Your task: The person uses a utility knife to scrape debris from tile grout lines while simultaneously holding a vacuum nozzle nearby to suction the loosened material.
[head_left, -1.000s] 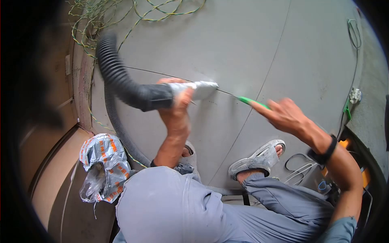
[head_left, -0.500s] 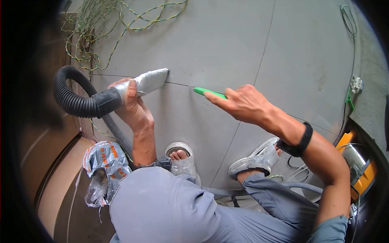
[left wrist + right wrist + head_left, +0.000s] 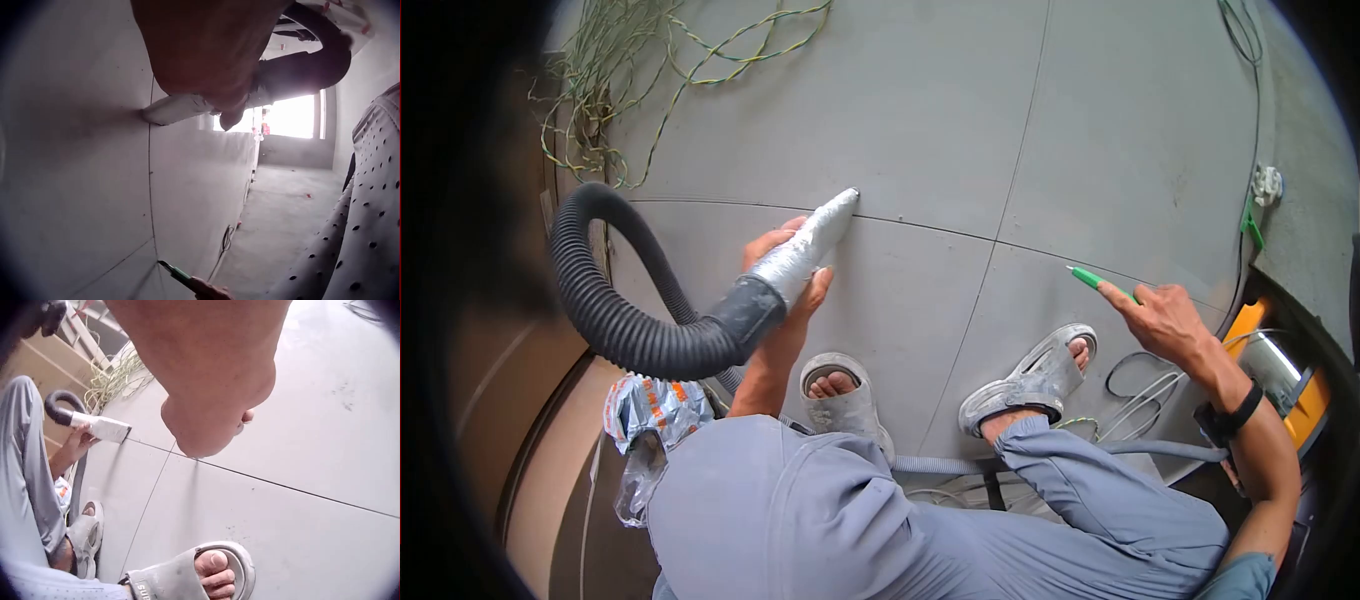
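My left hand (image 3: 792, 290) grips a silver-wrapped nozzle (image 3: 810, 245) on a black ribbed hose (image 3: 625, 325); the nozzle's flat tip lies at a thin seam between grey floor tiles (image 3: 920, 130). In the left wrist view the nozzle (image 3: 175, 110) meets that seam. My right hand (image 3: 1170, 320) holds a slim green tool (image 3: 1086, 277), index finger stretched along it, its pale tip near the same seam, right of the crossing of two seams. In the right wrist view the right hand (image 3: 212, 394) hides most of the tool.
Tangled yellow-green wire (image 3: 605, 80) lies at the upper left. A silver and orange bag (image 3: 655, 405) sits at the lower left. Two sandalled feet (image 3: 840, 395) stand on the tiles. An orange and silver machine (image 3: 1270, 370) and loose cables (image 3: 1145, 400) are at the right.
My right hand has moved right with the green tool, past the seam crossing. The nozzle first shifted left, then turned so its tip points further up. The view has shifted slightly.
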Motion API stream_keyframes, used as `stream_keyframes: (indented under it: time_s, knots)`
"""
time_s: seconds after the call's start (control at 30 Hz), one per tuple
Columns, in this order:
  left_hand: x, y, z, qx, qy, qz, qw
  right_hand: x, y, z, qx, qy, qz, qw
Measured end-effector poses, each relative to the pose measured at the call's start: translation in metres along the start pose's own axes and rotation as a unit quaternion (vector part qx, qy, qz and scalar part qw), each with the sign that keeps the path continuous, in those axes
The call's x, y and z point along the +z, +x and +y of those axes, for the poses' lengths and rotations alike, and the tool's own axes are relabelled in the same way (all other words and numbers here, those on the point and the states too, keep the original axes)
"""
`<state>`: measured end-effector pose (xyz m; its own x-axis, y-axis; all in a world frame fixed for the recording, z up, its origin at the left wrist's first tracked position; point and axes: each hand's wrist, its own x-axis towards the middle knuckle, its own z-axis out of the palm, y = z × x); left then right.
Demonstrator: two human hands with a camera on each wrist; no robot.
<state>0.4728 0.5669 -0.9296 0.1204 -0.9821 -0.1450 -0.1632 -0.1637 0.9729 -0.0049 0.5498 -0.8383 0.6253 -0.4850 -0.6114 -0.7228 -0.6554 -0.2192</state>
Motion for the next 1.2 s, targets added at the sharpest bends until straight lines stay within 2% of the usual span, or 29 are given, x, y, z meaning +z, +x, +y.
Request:
stream_keyframes:
  time_s: [0.03, 0.13, 0.17, 0.23, 0.27, 0.3, 0.37, 0.4, 0.47, 0.5, 0.6, 0.7, 0.8, 0.83, 0.87, 0.9, 0.97, 1.03, 1.07, 1.1, 1.13, 1.17, 1.2]
  knots:
    - [0.001, 0.002, 0.0, 0.046, 0.041, -0.035, 0.998, -0.002, 0.004, -0.007, 0.003, 0.003, 0.003, 1.0]
    - [0.021, 0.002, -0.001, 0.074, 0.096, -0.063, 0.991, -0.012, 0.036, -0.042, -0.022, 0.051, 0.094, 0.994]
    - [0.028, 0.0, -0.002, 0.082, 0.118, -0.076, 0.987, -0.012, 0.044, -0.048, -0.018, 0.055, 0.096, 0.994]
    - [0.043, -0.004, -0.005, 0.07, 0.056, -0.12, 0.989, -0.01, 0.057, -0.055, -0.022, 0.074, 0.125, 0.989]
    - [0.05, -0.006, 0.004, 0.037, 0.043, -0.165, 0.985, -0.007, 0.057, -0.054, -0.021, 0.075, 0.127, 0.989]
    - [0.065, -0.013, -0.006, 0.055, -0.009, -0.175, 0.983, -0.005, 0.055, -0.052, -0.009, 0.076, 0.146, 0.986]
    - [0.078, -0.011, 0.009, 0.106, 0.073, -0.209, 0.969, -0.003, 0.045, -0.047, 0.004, 0.076, 0.165, 0.983]
    - [0.075, -0.006, 0.004, 0.109, 0.071, -0.211, 0.969, -0.005, 0.034, -0.044, 0.015, 0.075, 0.153, 0.985]
    - [0.055, 0.001, -0.01, 0.033, 0.058, -0.186, 0.98, -0.001, 0.015, -0.046, 0.029, 0.08, 0.138, 0.987]
    - [0.044, 0.003, -0.011, 0.075, 0.064, -0.098, 0.99, 0.002, 0.008, -0.047, 0.038, 0.076, 0.138, 0.987]
    - [-0.005, 0.025, -0.006, 0.068, 0.092, -0.032, 0.993, 0.009, 0.009, -0.053, 0.051, 0.095, 0.155, 0.982]
    - [-0.012, 0.025, -0.002, 0.068, 0.155, -0.051, 0.984, 0.023, 0.031, -0.069, 0.057, 0.126, 0.189, 0.972]
    - [0.034, 0.015, -0.008, 0.103, 0.056, -0.092, 0.989, 0.031, 0.047, -0.077, 0.062, 0.127, 0.208, 0.968]
    - [0.048, 0.015, -0.001, 0.039, 0.076, -0.169, 0.982, 0.032, 0.049, -0.08, 0.061, 0.129, 0.212, 0.967]
    - [0.068, 0.004, -0.001, 0.047, 0.062, -0.165, 0.983, 0.031, 0.048, -0.081, 0.065, 0.131, 0.208, 0.967]
    - [0.085, 0.007, -0.011, 0.14, 0.092, -0.23, 0.959, 0.032, 0.047, -0.081, 0.069, 0.129, 0.207, 0.967]
    - [0.101, 0.0, -0.004, 0.099, 0.038, -0.204, 0.973, 0.038, 0.044, -0.084, 0.072, 0.115, 0.194, 0.971]
    - [0.09, 0.012, -0.007, 0.125, 0.056, -0.161, 0.977, 0.044, 0.042, -0.081, 0.081, 0.118, 0.188, 0.972]
    - [0.07, 0.021, -0.019, 0.105, 0.053, -0.161, 0.98, 0.047, 0.042, -0.079, 0.088, 0.119, 0.181, 0.972]
    - [0.054, 0.031, -0.013, 0.071, 0.033, -0.123, 0.989, 0.05, 0.045, -0.078, 0.091, 0.121, 0.183, 0.971]
    - [0.035, 0.041, -0.022, 0.084, 0.004, -0.079, 0.993, 0.051, 0.05, -0.077, 0.083, 0.115, 0.198, 0.97]
    - [0.019, 0.048, -0.002, 0.015, 0.005, -0.062, 0.998, 0.051, 0.053, -0.074, 0.075, 0.108, 0.213, 0.968]
    - [0.004, 0.055, 0.009, 0.0, 0.035, -0.071, 0.997, 0.051, 0.053, -0.07, 0.08, 0.109, 0.214, 0.967]
